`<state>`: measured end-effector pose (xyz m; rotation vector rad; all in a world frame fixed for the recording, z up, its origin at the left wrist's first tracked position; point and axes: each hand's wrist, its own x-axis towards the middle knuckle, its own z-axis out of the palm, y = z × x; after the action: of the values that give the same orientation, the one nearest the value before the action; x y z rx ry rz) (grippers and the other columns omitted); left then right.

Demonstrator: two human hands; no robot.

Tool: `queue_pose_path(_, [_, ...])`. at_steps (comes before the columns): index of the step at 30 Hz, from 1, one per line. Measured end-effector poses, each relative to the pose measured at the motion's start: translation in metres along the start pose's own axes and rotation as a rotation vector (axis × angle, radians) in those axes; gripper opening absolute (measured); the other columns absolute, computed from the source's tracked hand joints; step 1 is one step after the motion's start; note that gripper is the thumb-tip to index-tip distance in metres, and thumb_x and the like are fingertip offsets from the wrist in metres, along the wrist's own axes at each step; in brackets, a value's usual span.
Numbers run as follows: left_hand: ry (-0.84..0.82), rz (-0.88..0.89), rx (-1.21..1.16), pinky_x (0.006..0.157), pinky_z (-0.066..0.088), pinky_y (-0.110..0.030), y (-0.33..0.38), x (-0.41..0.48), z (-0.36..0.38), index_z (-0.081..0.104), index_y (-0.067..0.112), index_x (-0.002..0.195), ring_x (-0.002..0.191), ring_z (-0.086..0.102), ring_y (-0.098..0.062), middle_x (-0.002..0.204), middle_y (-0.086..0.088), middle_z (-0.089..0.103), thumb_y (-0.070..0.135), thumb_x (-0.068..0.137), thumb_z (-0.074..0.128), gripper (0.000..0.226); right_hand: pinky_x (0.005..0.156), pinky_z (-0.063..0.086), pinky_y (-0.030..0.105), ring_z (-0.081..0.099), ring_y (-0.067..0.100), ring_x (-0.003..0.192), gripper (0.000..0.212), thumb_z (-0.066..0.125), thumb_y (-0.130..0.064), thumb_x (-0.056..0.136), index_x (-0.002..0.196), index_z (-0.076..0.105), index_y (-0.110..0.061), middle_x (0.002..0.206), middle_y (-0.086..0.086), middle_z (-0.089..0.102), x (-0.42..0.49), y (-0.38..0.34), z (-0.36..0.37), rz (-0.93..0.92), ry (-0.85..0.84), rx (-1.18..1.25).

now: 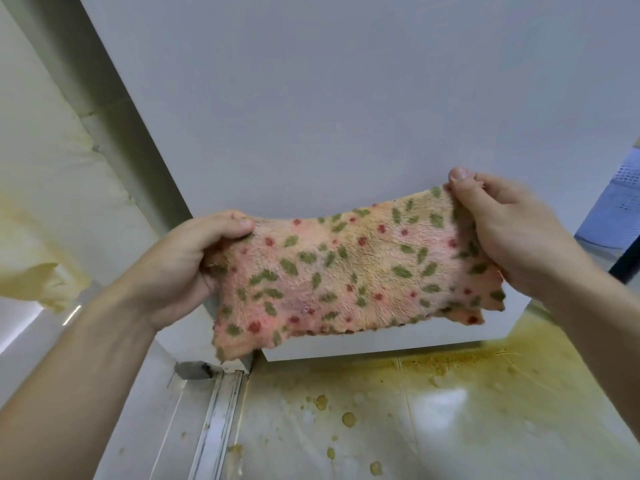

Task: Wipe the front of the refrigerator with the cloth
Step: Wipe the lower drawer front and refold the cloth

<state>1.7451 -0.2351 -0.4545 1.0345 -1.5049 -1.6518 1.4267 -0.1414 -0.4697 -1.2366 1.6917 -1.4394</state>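
At centre, held up before the lower part of the door: cloth [349, 271], pink towelling with green leaf marks and red dots, pulled out wide between two hands. Whether it touches the door cannot be told.

Left hand [187, 268]: fingers curled round the cloth's left edge, thumb pressed over the upper left corner. The fingers are hidden behind the fabric. Bare forearm runs to the near left corner and is cut off there.

Right hand [512, 233]: pinches the upper right corner, held higher than the left, thumb on the near face with its nail showing. The other fingers are mostly out of sight behind the cloth. Forearm is cut off at the right edge.

Refrigerator [346, 98]: plain white front filling the far middle; its top is out of frame and its bottom edge shows just below the cloth.

Floor [519, 438]: pale glossy tiles, near, with yellow-brown stains and scattered drops, thickest at the right under the refrigerator.

Metal strip [221, 417]: set into the floor at near left, dirty along its grooves.

Cream fabric [45, 202]: far left, yellowed; its kind is unclear.

Blue perforated item [620, 202]: far right edge, mostly cut off, not identifiable.
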Motion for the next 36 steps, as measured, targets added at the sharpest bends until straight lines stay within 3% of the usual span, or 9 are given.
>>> queue_pose_path(4, [0.011, -0.11, -0.075, 0.075, 0.063, -0.025, -0.004, -0.002, 0.015, 0.073, -0.006, 0.116, 0.103, 0.077, -0.023, 0.115, -0.018, 0.077, 0.023, 0.086, 0.062, 0.042, 0.046, 0.039, 0.019, 0.051, 0.012, 0.05, 0.049, 0.05, -0.055, 0.106, 0.082, 0.062, -0.014, 0.062, 0.0, 0.056, -0.001, 0.003, 0.008, -0.023, 0.089, -0.066])
queue_pose_path(9, [-0.033, -0.206, -0.015, 0.072, 0.064, -0.028, -0.002, -0.004, 0.019, 0.083, 0.002, 0.095, 0.094, 0.079, -0.022, 0.105, -0.016, 0.079, 0.034, 0.086, 0.062, 0.039, 0.054, 0.047, 0.02, 0.066, 0.008, 0.057, 0.04, 0.055, -0.052, 0.104, 0.084, 0.067, -0.02, 0.065, -0.006, 0.071, -0.006, -0.004, 0.015, -0.203, 0.092, -0.045])
queue_pose_path(13, [-0.205, -0.258, 0.46, 0.067, 0.06, -0.025, -0.007, -0.007, 0.025, 0.085, 0.024, 0.098, 0.089, 0.079, -0.018, 0.102, -0.003, 0.081, 0.067, 0.075, 0.06, 0.055, 0.05, 0.041, 0.012, 0.056, 0.0, 0.05, 0.036, 0.057, -0.043, 0.102, 0.073, 0.061, -0.022, 0.056, -0.017, 0.06, -0.008, -0.015, 0.026, -0.298, 0.004, 0.124])
queue_pose_path(17, [-0.402, -0.132, 0.511, 0.101, 0.048, -0.037, -0.021, -0.004, 0.031, 0.076, 0.009, 0.115, 0.109, 0.071, -0.023, 0.116, -0.005, 0.075, 0.078, 0.072, 0.074, 0.081, 0.049, 0.043, 0.014, 0.059, 0.003, 0.049, 0.031, 0.061, -0.044, 0.095, 0.077, 0.064, -0.019, 0.058, -0.013, 0.063, -0.002, -0.021, 0.038, -0.293, -0.114, 0.248])
queue_pose_path(22, [-0.452, -0.082, 0.104, 0.102, 0.057, -0.035, -0.037, -0.003, 0.046, 0.078, 0.019, 0.116, 0.121, 0.07, -0.027, 0.126, -0.011, 0.074, 0.017, 0.081, 0.079, 0.035, 0.058, 0.044, 0.015, 0.064, -0.002, 0.061, 0.028, 0.062, -0.046, 0.102, 0.085, 0.068, -0.023, 0.068, -0.018, 0.07, 0.006, -0.003, 0.048, -0.288, -0.057, -0.058])
queue_pose_path(26, [-0.297, -0.099, -0.121, 0.1, 0.06, -0.042, -0.034, -0.001, 0.053, 0.071, 0.007, 0.123, 0.114, 0.072, -0.031, 0.127, -0.02, 0.072, 0.016, 0.085, 0.069, 0.039, 0.065, 0.046, 0.033, 0.061, 0.014, 0.073, 0.024, 0.05, -0.041, 0.11, 0.104, 0.061, -0.02, 0.083, -0.011, 0.066, -0.001, 0.028, 0.057, -0.572, 0.196, -0.51])
queue_pose_path(28, [-0.231, -0.066, -0.142, 0.081, 0.065, -0.033, -0.029, -0.001, 0.052, 0.074, 0.006, 0.111, 0.099, 0.075, -0.025, 0.109, -0.016, 0.076, 0.02, 0.085, 0.066, 0.03, 0.058, 0.039, 0.036, 0.05, 0.016, 0.063, 0.04, 0.042, -0.041, 0.111, 0.084, 0.056, -0.014, 0.069, -0.005, 0.055, -0.01, 0.043, 0.061, -0.667, 0.31, -0.512])
queue_pose_path(32, [-0.165, -0.055, -0.27, 0.078, 0.064, -0.031, -0.024, -0.004, 0.053, 0.079, 0.008, 0.103, 0.095, 0.077, -0.023, 0.106, -0.015, 0.077, 0.022, 0.087, 0.065, 0.026, 0.064, 0.052, 0.037, 0.066, 0.016, 0.054, 0.097, 0.007, -0.071, 0.103, 0.053, 0.063, -0.009, 0.054, 0.005, 0.067, -0.029, 0.052, 0.068, -0.186, -0.155, -0.368])
queue_pose_path(36, [-0.057, -0.039, -0.246, 0.09, 0.064, -0.035, -0.019, -0.005, 0.059, 0.067, 0.002, 0.126, 0.108, 0.075, -0.027, 0.119, -0.018, 0.075, 0.028, 0.093, 0.062, 0.043, 0.102, 0.056, 0.033, 0.076, 0.022, 0.104, 0.097, 0.008, -0.078, 0.091, 0.096, 0.082, -0.016, 0.101, 0.01, 0.081, -0.036, 0.053, 0.085, 0.196, -0.456, 0.304])
